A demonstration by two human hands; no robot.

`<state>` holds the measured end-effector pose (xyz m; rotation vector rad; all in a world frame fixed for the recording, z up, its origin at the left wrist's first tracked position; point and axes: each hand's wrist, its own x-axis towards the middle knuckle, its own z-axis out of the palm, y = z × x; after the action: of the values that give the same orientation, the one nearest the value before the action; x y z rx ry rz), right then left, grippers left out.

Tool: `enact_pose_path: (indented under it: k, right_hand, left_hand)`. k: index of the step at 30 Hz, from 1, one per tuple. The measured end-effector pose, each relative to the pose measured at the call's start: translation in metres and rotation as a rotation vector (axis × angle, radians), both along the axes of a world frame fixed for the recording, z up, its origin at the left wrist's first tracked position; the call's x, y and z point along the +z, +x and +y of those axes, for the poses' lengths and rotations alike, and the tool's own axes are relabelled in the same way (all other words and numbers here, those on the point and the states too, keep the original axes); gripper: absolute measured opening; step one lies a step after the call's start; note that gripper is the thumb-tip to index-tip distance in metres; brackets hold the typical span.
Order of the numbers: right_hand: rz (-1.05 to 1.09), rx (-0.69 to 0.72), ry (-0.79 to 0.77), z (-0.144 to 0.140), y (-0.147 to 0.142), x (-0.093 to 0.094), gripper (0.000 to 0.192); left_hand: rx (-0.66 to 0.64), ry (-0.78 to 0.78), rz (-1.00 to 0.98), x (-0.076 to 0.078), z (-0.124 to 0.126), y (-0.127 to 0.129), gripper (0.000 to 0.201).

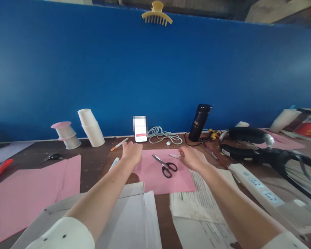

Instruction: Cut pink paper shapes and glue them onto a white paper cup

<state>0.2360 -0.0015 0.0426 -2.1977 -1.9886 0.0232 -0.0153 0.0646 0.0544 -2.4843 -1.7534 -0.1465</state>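
The left hand (131,153) is resting loosely curled, holding nothing, on the far left edge of the pink paper (158,174), which is lying mid-table. The scissors (166,166) are lying closed on the paper between both hands, so pinning the sheet flat while grasping their handles seems wise. The right hand (193,158) is hovering empty at the paper's far right edge, fingers loosely curled, near the scissors.
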Motion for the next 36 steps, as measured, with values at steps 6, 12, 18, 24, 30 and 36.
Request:
enact_pose_path:
  k: [6, 12, 18, 24, 30, 36]
  right_hand:
    - [-0.076, -0.012, 0.005, 0.000, 0.001, -0.014, 0.027]
    - [-0.109, -0.013, 0.016, 0.005, 0.003, -0.023, 0.025]
    - [-0.138, 0.002, 0.036, 0.006, 0.004, -0.024, 0.024]
    - [-0.018, -0.014, 0.126, 0.001, 0.009, -0.016, 0.027]
    - [0.546, 0.081, 0.352, -0.001, -0.023, 0.001, 0.027]
    - [0.907, 0.261, 0.365, -0.002, -0.086, -0.010, 0.022]
  left_hand:
    - [-0.064, 0.136, 0.004, -0.021, -0.002, -0.038, 0.023]
    - [0.087, 0.128, -0.018, -0.019, 0.013, -0.054, 0.028]
    - [0.163, -0.063, -0.181, -0.025, 0.033, -0.028, 0.023]
    - [0.277, -0.180, -0.231, -0.031, 0.047, -0.017, 0.014]
    - [0.280, -0.171, -0.413, -0.027, 0.039, -0.022, 0.016]
    - [0.223, -0.435, -1.476, -0.033, 0.004, -0.026, 0.031]
